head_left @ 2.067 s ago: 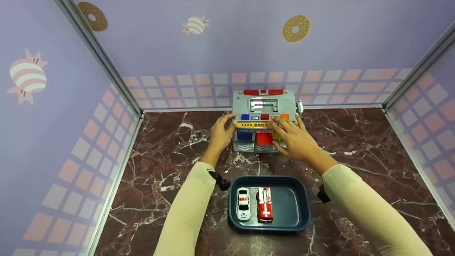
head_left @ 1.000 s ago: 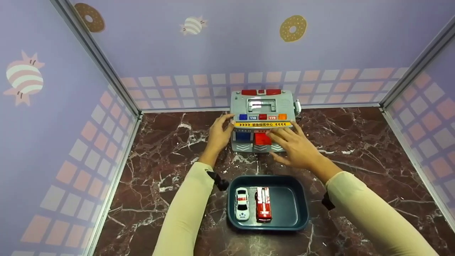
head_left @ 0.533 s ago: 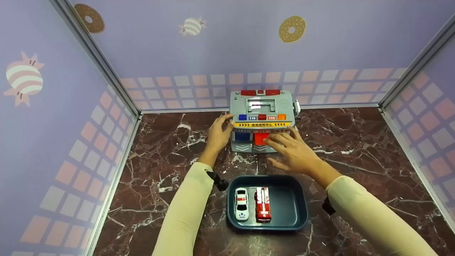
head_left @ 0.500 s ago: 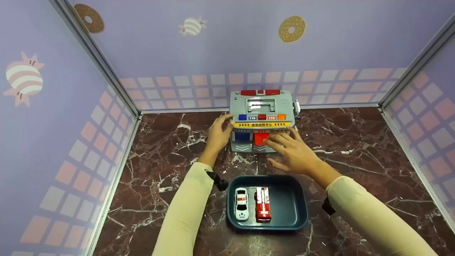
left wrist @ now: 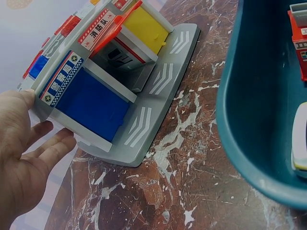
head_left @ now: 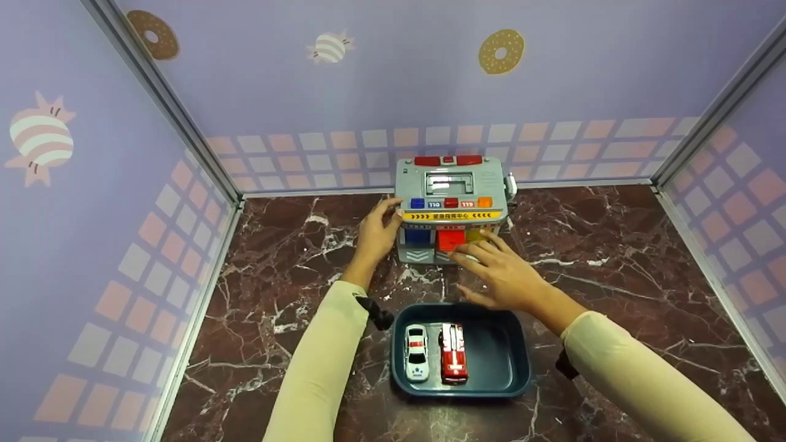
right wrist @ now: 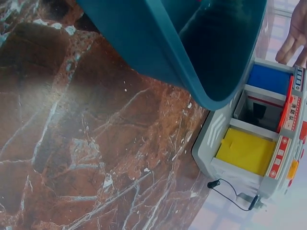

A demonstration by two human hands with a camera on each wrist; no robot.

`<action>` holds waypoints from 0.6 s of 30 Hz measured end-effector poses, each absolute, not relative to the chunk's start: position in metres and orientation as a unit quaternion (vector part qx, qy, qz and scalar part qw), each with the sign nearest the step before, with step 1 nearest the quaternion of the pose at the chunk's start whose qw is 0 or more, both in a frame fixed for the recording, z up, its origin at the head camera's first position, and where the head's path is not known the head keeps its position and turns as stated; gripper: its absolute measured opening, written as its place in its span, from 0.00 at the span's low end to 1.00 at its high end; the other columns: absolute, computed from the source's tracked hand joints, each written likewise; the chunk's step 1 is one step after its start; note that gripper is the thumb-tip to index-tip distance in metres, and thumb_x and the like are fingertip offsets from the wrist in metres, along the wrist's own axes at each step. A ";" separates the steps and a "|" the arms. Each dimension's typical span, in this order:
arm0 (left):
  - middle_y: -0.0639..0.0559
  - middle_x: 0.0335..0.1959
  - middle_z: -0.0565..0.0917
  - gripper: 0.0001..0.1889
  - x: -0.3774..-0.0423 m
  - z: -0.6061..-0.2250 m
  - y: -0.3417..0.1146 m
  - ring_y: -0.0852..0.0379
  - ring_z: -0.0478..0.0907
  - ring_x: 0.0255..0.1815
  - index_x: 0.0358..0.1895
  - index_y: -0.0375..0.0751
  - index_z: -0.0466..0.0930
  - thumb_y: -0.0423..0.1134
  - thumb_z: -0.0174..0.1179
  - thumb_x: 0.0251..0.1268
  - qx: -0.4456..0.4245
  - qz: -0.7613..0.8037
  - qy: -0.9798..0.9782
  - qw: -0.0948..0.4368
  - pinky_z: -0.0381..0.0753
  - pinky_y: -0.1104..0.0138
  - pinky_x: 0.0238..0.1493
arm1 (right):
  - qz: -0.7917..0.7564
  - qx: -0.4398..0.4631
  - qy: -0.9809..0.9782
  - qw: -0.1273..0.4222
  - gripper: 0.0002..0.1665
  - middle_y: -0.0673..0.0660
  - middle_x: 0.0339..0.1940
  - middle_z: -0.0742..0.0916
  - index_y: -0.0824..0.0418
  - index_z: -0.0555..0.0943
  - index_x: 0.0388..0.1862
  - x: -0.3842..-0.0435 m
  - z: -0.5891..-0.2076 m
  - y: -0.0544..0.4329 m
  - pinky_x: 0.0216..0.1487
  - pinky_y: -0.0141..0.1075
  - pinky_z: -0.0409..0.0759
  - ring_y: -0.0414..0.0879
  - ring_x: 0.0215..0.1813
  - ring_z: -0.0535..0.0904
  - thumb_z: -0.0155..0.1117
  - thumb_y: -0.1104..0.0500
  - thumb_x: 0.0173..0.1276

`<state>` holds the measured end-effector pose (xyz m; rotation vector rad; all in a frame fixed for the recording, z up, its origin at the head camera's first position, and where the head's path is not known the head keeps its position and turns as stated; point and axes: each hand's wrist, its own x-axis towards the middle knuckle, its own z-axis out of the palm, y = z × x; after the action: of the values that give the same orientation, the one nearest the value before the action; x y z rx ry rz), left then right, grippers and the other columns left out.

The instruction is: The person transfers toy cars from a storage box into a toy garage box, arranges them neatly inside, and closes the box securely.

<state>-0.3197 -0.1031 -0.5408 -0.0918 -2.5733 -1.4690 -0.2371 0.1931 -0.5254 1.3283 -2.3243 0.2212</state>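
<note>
A grey toy rescue station (head_left: 451,184) stands against the back wall, with blue, red and yellow garage doors. The blue door (left wrist: 96,103) is down, and so is the yellow door (right wrist: 247,150). The red door (left wrist: 116,29) is swung up, baring the middle bay. My left hand (head_left: 377,233) touches the station's left roof edge with thumb and forefinger, other fingers loose beside the side wall. My right hand (head_left: 500,273) hovers before the yellow door, fingers spread and loosely bent, holding nothing; its own wrist view does not show it.
A dark blue-green tray (head_left: 522,362) sits in front of the station. In it lie a white toy police car (head_left: 416,356) and a red toy fire engine (head_left: 454,356). A small cord (right wrist: 230,191) hangs at the station's right side. Patterned walls (head_left: 399,73) enclose the marbled tabletop (head_left: 276,368).
My right hand has drawn back from the station's roof buttons toward the tray, uncovering the yellow door. My left hand keeps its place at the roof edge.
</note>
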 end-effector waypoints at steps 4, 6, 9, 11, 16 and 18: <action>0.43 0.66 0.89 0.18 -0.320 -0.540 -0.103 0.46 0.85 0.69 0.70 0.52 0.86 0.45 0.64 0.84 -0.026 -0.494 -0.865 0.086 0.80 0.52 0.75 | 0.086 0.490 -0.837 0.227 0.37 0.59 0.65 0.89 0.60 0.83 0.73 -0.232 -0.527 0.192 0.79 0.64 0.74 0.59 0.66 0.84 0.72 0.40 0.72; 0.43 0.64 0.89 0.18 -0.319 -0.541 -0.103 0.46 0.85 0.67 0.70 0.53 0.86 0.46 0.64 0.85 -0.025 -0.493 -0.865 0.084 0.81 0.52 0.73 | 0.090 0.497 -0.831 0.232 0.38 0.59 0.64 0.89 0.60 0.83 0.72 -0.230 -0.528 0.191 0.79 0.64 0.74 0.59 0.65 0.85 0.74 0.41 0.71; 0.44 0.63 0.90 0.18 -0.318 -0.542 -0.104 0.47 0.86 0.64 0.70 0.53 0.86 0.46 0.64 0.85 -0.022 -0.493 -0.866 0.082 0.82 0.52 0.71 | 0.089 0.510 -0.821 0.241 0.38 0.60 0.64 0.89 0.61 0.84 0.71 -0.226 -0.530 0.190 0.78 0.64 0.75 0.59 0.66 0.85 0.76 0.41 0.69; 0.44 0.63 0.89 0.17 -0.317 -0.543 -0.105 0.47 0.86 0.64 0.70 0.53 0.86 0.46 0.63 0.85 -0.021 -0.491 -0.867 0.080 0.83 0.52 0.71 | 0.084 0.519 -0.815 0.244 0.38 0.60 0.64 0.89 0.61 0.85 0.70 -0.224 -0.532 0.190 0.77 0.63 0.77 0.59 0.66 0.85 0.75 0.40 0.70; 0.43 0.67 0.88 0.18 -0.318 -0.542 -0.104 0.46 0.85 0.68 0.71 0.53 0.86 0.46 0.63 0.85 -0.022 -0.493 -0.866 0.081 0.81 0.52 0.74 | 0.076 0.532 -0.810 0.233 0.35 0.59 0.62 0.89 0.58 0.86 0.68 -0.217 -0.533 0.189 0.72 0.59 0.81 0.57 0.63 0.85 0.74 0.39 0.71; 0.43 0.68 0.88 0.18 -0.319 -0.540 -0.103 0.46 0.84 0.70 0.71 0.54 0.86 0.46 0.63 0.85 -0.020 -0.494 -0.866 0.082 0.80 0.52 0.76 | 0.072 0.538 -0.809 0.226 0.34 0.58 0.61 0.90 0.57 0.86 0.67 -0.213 -0.532 0.188 0.71 0.58 0.83 0.56 0.62 0.86 0.74 0.39 0.71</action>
<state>-0.3186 -0.1032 -0.5403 -0.0605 -2.5864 -1.4757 -0.2131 0.1883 -0.5320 1.4827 -2.2296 0.1980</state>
